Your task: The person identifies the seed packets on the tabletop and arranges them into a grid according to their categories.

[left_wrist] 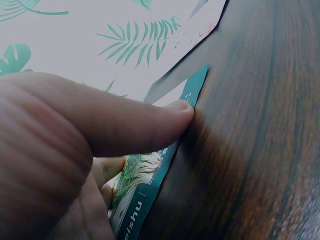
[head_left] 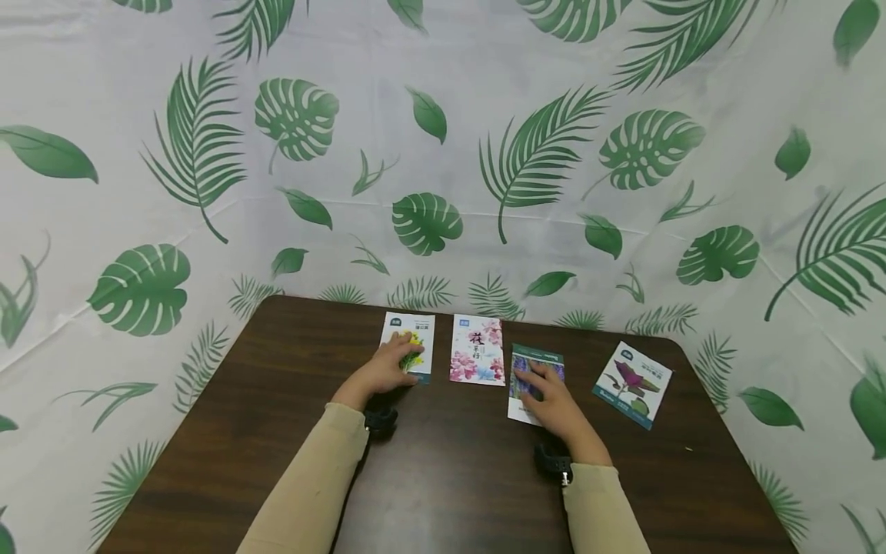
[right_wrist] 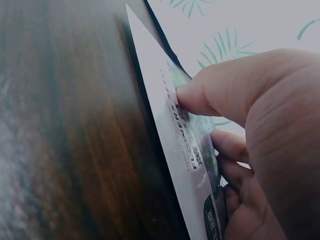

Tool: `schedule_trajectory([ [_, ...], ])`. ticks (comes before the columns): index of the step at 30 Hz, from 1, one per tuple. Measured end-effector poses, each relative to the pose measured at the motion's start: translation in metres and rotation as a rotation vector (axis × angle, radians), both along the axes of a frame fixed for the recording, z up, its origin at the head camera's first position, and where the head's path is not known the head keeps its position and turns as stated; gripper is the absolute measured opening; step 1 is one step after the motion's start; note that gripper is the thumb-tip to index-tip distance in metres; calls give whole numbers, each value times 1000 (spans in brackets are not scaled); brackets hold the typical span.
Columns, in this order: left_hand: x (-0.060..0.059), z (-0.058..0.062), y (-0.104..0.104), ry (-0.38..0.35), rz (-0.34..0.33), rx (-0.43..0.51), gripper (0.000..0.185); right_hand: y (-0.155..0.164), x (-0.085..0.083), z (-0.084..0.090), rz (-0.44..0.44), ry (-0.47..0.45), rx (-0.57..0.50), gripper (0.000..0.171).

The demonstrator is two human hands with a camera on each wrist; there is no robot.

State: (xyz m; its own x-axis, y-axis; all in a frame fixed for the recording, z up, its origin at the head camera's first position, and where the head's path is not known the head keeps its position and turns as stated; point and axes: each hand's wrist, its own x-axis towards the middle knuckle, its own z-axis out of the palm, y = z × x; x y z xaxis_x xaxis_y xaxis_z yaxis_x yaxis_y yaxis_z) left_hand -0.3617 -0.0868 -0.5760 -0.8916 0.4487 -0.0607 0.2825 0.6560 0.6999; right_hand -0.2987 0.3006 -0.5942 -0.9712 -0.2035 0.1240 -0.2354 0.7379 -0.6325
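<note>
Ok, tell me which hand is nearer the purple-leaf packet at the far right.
Right. The right hand rests on the neighbouring packet; the left hand lies two packets further away.

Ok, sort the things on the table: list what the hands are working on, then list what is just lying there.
In hand:
- yellow-flower packet, under the left hand, thumb at its edge
- purple-flower packet, gripped by the right hand, one edge raised off the table

Lying about:
- pink-flower packet, between the two, untouched
- purple-leaf packet, right of the right hand, untouched
</note>
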Motion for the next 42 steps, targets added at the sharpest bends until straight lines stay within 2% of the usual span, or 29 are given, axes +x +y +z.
schedule_trajectory([
  [9,3,-1,-1,17,-29,-10,66,2,13,2,-27,-48,16,50],
  [14,2,0,0,28,-27,11,66,3,18,3,-30,-23,-2,49],
  [23,0,-5,2,81,-28,-33,67,4,34,1,-18,16,-12,49],
  [30,3,-5,3,82,-33,-35,67,5,47,-2,-25,19,-25,50],
  [36,4,-7,2,75,-40,-56,67,1,60,-2,-71,-61,-56,50],
  [42,4,-6,1,47,-42,-6,66,-4,70,2,-94,-60,-62,48],
])
